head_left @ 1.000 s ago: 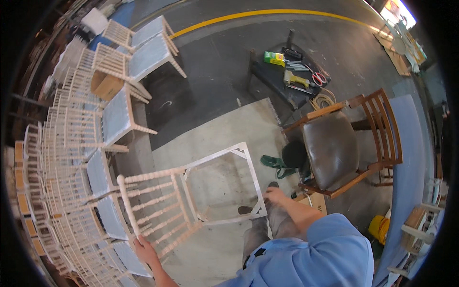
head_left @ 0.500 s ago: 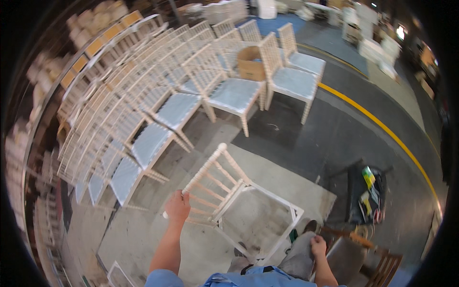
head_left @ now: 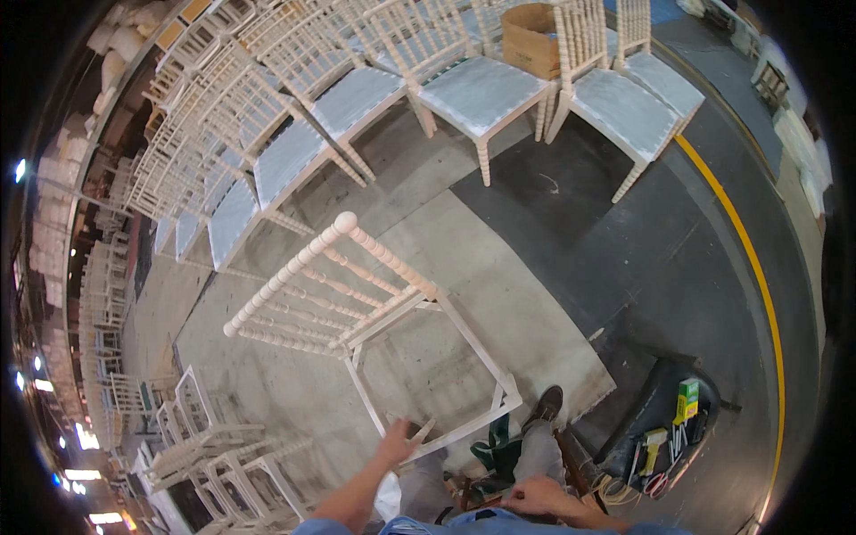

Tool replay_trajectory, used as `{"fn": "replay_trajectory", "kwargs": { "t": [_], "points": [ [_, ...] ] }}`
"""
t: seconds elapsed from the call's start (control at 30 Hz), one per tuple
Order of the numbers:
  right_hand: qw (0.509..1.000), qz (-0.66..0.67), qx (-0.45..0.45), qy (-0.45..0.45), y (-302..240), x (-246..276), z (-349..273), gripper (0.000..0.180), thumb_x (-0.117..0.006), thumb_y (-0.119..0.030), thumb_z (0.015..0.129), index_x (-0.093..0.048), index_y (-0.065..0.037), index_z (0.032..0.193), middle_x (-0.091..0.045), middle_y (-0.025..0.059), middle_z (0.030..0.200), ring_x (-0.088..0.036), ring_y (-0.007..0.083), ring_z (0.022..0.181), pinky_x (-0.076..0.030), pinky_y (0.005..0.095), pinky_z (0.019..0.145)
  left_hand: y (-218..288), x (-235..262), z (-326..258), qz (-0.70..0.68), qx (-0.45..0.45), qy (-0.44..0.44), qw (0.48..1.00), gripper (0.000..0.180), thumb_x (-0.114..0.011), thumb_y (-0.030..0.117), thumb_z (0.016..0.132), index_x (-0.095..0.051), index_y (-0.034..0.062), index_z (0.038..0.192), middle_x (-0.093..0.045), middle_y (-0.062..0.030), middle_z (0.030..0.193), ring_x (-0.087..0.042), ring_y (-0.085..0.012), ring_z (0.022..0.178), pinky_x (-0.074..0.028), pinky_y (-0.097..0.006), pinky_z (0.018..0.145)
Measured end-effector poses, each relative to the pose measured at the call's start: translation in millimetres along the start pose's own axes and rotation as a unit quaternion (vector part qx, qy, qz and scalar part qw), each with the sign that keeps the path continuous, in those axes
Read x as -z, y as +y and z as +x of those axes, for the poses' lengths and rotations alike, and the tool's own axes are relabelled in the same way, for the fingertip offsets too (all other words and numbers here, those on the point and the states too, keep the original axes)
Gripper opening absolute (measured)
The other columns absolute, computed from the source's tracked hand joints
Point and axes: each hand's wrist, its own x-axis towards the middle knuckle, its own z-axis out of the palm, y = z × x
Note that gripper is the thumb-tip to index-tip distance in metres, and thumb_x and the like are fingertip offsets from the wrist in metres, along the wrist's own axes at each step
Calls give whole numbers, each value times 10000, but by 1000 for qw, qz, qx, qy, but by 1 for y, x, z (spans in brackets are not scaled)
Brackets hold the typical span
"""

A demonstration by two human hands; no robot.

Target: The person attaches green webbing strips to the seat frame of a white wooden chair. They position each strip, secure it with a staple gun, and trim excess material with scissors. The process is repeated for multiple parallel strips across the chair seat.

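A cream wooden chair [head_left: 432, 294] with a beaded spindle back stands before me, its seat an open frame with the floor showing through. My left hand [head_left: 392, 446] is at the near left corner of that seat frame, fingers apart; whether it presses on the wood is unclear. Near my lap, my right hand [head_left: 539, 493] rests by my right thigh with the fingers curled in. Anything inside those fingers is hidden. A dark green object [head_left: 499, 450] lies between my legs, below the seat's front rail.
Rows of similar chairs with pale blue-grey seats [head_left: 486, 92] stand ahead, with a cardboard box [head_left: 530, 40] among them. Right of my foot, a black padded seat [head_left: 637, 406] holds scissors [head_left: 656, 485], a yellow-handled tool [head_left: 654, 450] and a green-yellow box [head_left: 687, 401]. White chair frames [head_left: 201, 401] stand at left.
My left hand has let go of the chair's top rail and moved to the near corner of the seat frame. The chair appears turned and farther left; my view has shifted too.
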Motion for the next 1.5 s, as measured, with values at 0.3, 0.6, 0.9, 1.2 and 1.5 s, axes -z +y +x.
{"fn": "replay_trajectory", "kwargs": {
  "t": [0.3, 0.6, 0.9, 1.2, 1.5],
  "points": [
    [1000, -21, 13, 0, 117, 18, 245, 266, -562, -264, 948, -737, -126, 1093, -732, 163, 1100, -684, 385, 1029, -536, 493, 891, -77, -181, 124, 117, -118, -76, 983, 751, -745, 487, 834, -522, 131, 1458, -654, -153, 1332, -637, -348, 1210, -515, -469, 1009],
    [946, -117, -22, 302, 196, -8, 337, 333, -604, -191, 879, -702, -104, 1185, -647, 208, 1313, -564, 394, 1299, -484, 479, 1059, -120, -221, 124, 82, -216, 159, 960, 641, -808, 219, 665, -640, 110, 1274, -652, -66, 834, -666, -268, 734, -543, -399, 677],
    [961, -223, -75, 148, 153, -28, 370, 316, -633, -119, 827, -726, -87, 1127, -708, 184, 1199, -660, 358, 1162, -518, 449, 985, -134, -237, 112, 95, -239, 240, 936, 562, -807, 233, 701, -634, 121, 1224, -650, -57, 858, -681, -260, 806, -544, -398, 700],
    [865, -483, 19, -136, 148, -131, 430, 261, -587, -117, 787, -785, -14, 924, -745, 223, 1081, -720, 382, 995, -576, 464, 877, -137, -244, 102, 125, -187, 171, 959, 480, -726, 299, 854, -611, 208, 1310, -738, -101, 1013, -727, -320, 922, -592, -450, 768],
    [888, -438, -15, -139, 179, -212, 475, 486, -569, -215, 830, -725, -53, 1260, -675, 190, 1323, -574, 403, 1297, -447, 536, 1087, -153, -243, 104, 103, -244, 165, 950, 435, -706, 353, 879, -592, 174, 1260, -712, -104, 973, -720, -345, 871, -571, -486, 725]
  ]
}}
